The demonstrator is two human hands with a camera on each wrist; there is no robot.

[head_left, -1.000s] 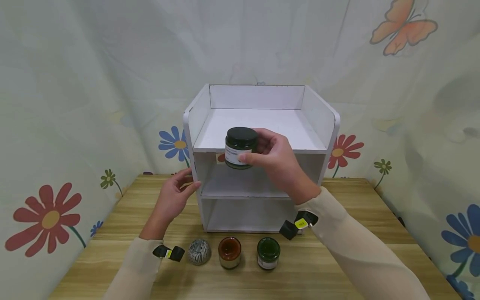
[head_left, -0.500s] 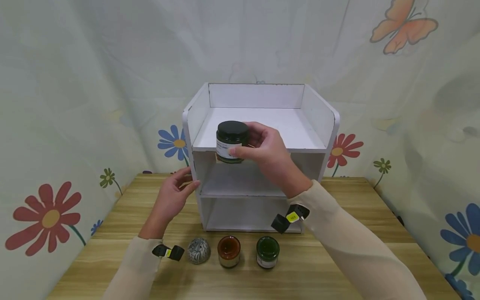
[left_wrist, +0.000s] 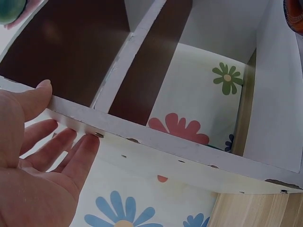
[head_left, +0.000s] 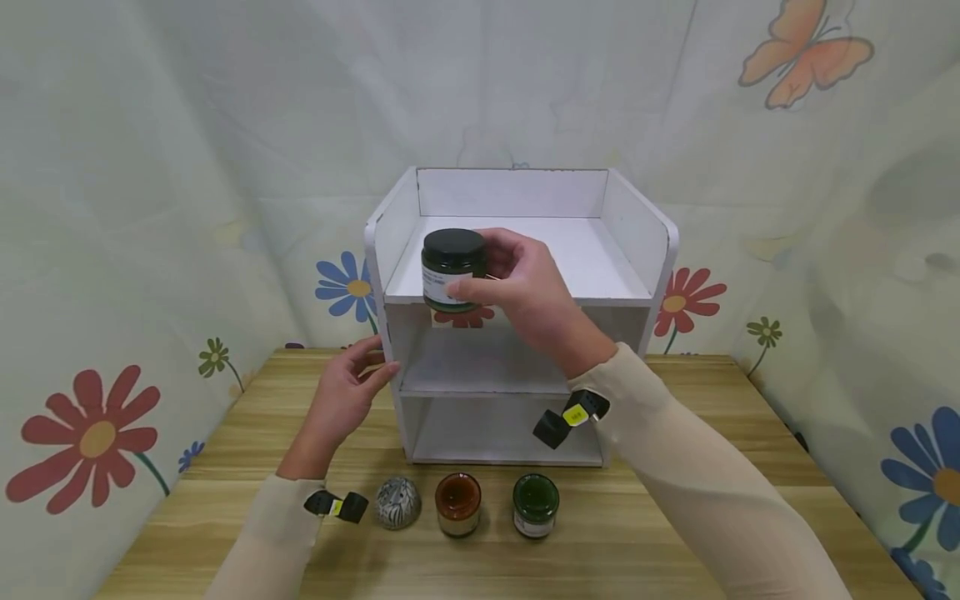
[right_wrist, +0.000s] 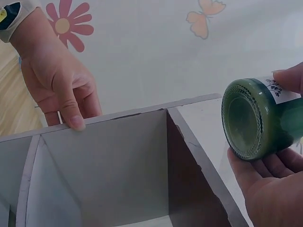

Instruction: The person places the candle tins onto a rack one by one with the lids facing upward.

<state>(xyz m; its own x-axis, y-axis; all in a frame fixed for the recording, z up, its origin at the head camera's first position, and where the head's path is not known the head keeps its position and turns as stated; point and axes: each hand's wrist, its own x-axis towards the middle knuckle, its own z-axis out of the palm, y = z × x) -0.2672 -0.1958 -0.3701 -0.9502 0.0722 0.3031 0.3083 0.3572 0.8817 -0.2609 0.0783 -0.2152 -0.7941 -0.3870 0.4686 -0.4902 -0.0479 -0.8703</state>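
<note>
In the head view, my right hand [head_left: 528,287] holds a dark green glass candle jar [head_left: 447,275] with a black lid and a pale label. Its thumb lies on the label side, the fingers behind. The jar is upright in front of the top tier's left front edge; the right wrist view shows the bare base of the jar [right_wrist: 244,120]. My left hand [head_left: 352,387] grips the left side panel of the white shelf [head_left: 517,387]. In the left wrist view its thumb [left_wrist: 38,99] is on the panel's front edge and its fingers lie along the outer face.
On the wooden table [head_left: 630,550] before the shelf stand a black-and-white patterned round object [head_left: 397,503], an amber glass jar [head_left: 457,504] and a green glass jar [head_left: 536,505]. A flower-printed curtain [head_left: 225,125] surrounds the table.
My right hand has lifted the candle jar and moved it left, toward the top tier's left front. The left hand stays on the side panel.
</note>
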